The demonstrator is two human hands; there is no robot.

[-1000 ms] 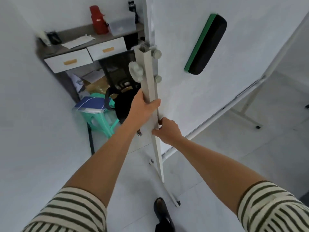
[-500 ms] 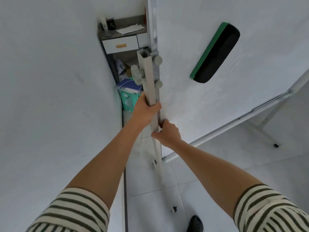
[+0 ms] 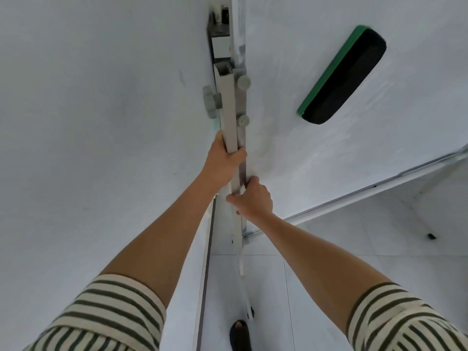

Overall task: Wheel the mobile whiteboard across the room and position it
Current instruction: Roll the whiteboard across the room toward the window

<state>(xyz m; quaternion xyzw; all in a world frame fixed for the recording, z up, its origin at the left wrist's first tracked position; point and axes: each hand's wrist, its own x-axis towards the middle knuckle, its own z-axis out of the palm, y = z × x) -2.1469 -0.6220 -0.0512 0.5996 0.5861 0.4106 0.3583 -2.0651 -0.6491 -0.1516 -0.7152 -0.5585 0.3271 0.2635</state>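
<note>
The mobile whiteboard (image 3: 316, 153) fills the right half of the view, seen edge-on from its left side. Its white upright post (image 3: 228, 107) carries round grey knobs. My left hand (image 3: 224, 162) is wrapped around the post below the knobs. My right hand (image 3: 253, 197) grips the post and board edge just under it. A green and black eraser (image 3: 347, 79) sticks to the board face. The stand's near foot runs down to a castor (image 3: 250, 312) by my shoe. A far castor (image 3: 430, 236) shows at right.
A white wall (image 3: 101, 122) stands close on the left, its dark base strip (image 3: 206, 274) meeting the pale tiled floor (image 3: 329, 274). A sliver of a desk with a drawer (image 3: 220, 46) shows in the narrow gap between wall and board. My dark shoe (image 3: 239, 335) is at the bottom.
The whiteboard's left end has moved closer to the wall. The gap has narrowed, hiding the desk, green stool and clutter almost fully. Both hands keep their hold on the post.
</note>
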